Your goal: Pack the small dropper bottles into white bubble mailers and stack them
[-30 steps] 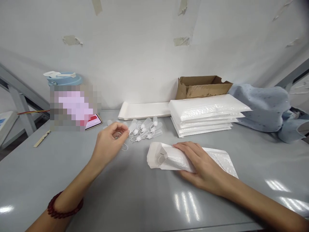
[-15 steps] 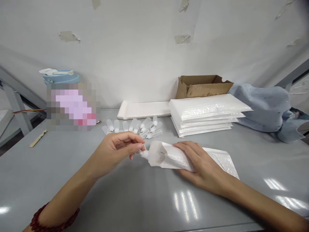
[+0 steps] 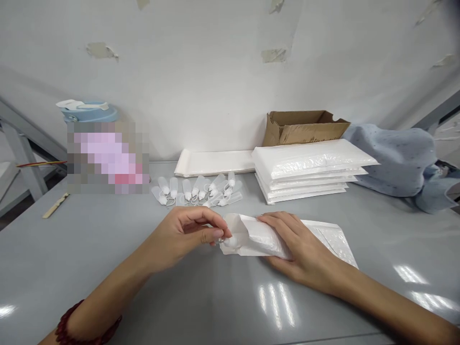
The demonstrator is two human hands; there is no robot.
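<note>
the left hand (image 3: pixel 189 235) holds a small bottle (image 3: pixel 233 242) in a narrow pinch of thumb and fingers, right at the open mouth of the mailer (image 3: pixel 264 235); paper and fingers hide part of the bottle, so i cannot tell how deep it sits. the right hand (image 3: pixel 300 247) is curved over the mailer, fingers on top and thumb on the near side, gripping it against the table (image 3: pixel 161 306). the main risk, as i judge it, is the bottle's cap or strap snagging on the mouth's edge, since the opening is narrow and the paper looks soft enough to fold inward. too firm a squeeze from the right hand could close the mouth, and too loose a one could let the mailer slide away under a push. a pinch released too soon might drop the bottle on the flap. compared with half a second ago, the left hand is farther right and slightly nearer the body, the bottle is now within the mouth instead of at its rim, and the mouth gapes wider. the right hand and the loose bottles (image 3: pixel 199 188) behind look nearly unchanged.
</note>
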